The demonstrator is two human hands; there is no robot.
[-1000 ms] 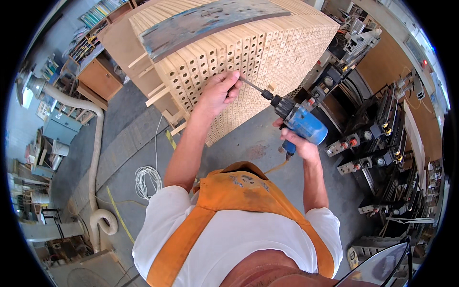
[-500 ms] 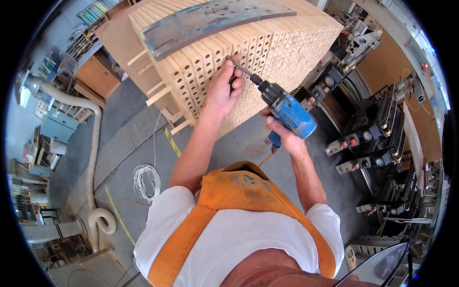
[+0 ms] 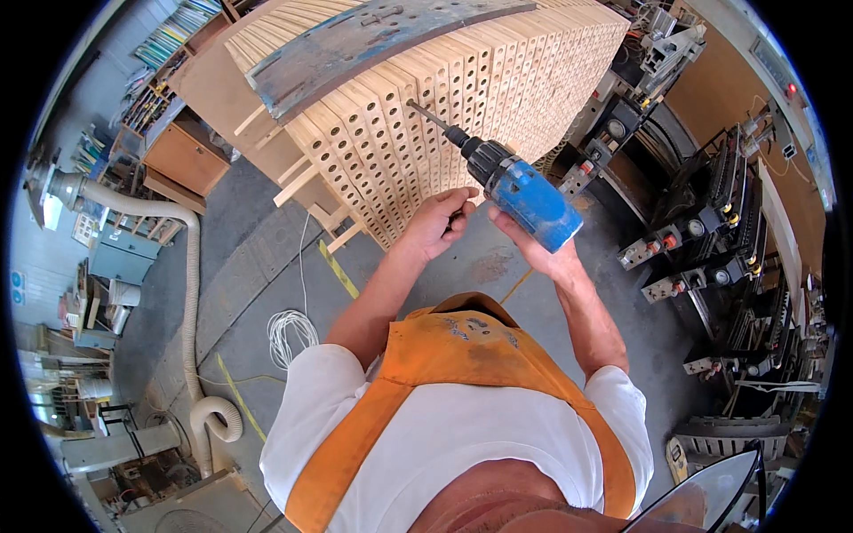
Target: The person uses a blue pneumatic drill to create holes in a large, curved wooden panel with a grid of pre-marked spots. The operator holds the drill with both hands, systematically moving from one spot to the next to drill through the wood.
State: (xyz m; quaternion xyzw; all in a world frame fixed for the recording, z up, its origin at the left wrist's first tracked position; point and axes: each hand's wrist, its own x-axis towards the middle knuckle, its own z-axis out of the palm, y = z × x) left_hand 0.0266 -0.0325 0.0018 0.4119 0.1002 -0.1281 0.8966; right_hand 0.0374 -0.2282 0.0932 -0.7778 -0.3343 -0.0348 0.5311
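Observation:
My right hand (image 3: 530, 242) is wrapped round the handle of a blue drill (image 3: 533, 202) with a black chuck. Its long thin bit (image 3: 429, 115) points up and left, the tip at the drilled face of a large stack of pale wooden strips (image 3: 391, 133). Whether the tip sits inside a hole or just in front of one, I cannot tell. Below the chuck, close to the drill body, is my left hand (image 3: 437, 224) with its fingers curled together. Something dark shows between those fingers, too small to name. Rows of round dark holes cover the stack's face.
A worn blue-grey plate (image 3: 373, 44) lies across the stack's top. Loose wooden sticks (image 3: 298, 182) jut from its left side. A coiled white cable (image 3: 291, 338) and a ribbed hose (image 3: 193, 293) are on the left; machinery with gauges (image 3: 702, 258) stands on the right.
My left hand has come away from the bit and moved down toward me, beside the drill body. The drill has shifted slightly left, its bit still pointing at the stack.

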